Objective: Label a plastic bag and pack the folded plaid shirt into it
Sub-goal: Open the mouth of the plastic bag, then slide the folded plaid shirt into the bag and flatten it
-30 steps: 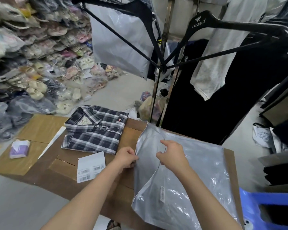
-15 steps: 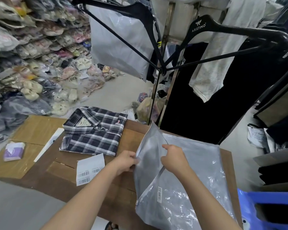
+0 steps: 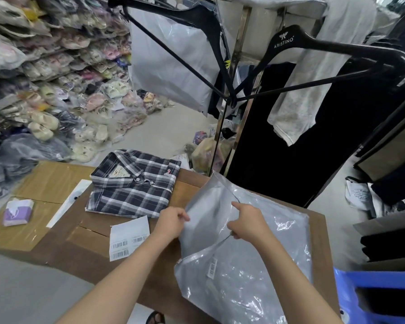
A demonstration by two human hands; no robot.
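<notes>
A grey plastic bag lies on the right part of the cardboard table, its left flap lifted. My left hand pinches the flap's left edge. My right hand grips the flap further right, near the bag's mouth. The folded plaid shirt, dark blue and white, lies flat to the left of the bag, collar away from me. A white label sheet with barcodes rests on the table just in front of the shirt, beside my left wrist.
A small purple tissue pack and a white strip lie at the table's left. Black hangers and a hanging grey bag are overhead. Bagged shoes pile up on the left; a blue bin stands at right.
Both hands have lifted the bag's left flap higher and spread it apart; the flap now stands up from the table. The shirt and label have not moved.
</notes>
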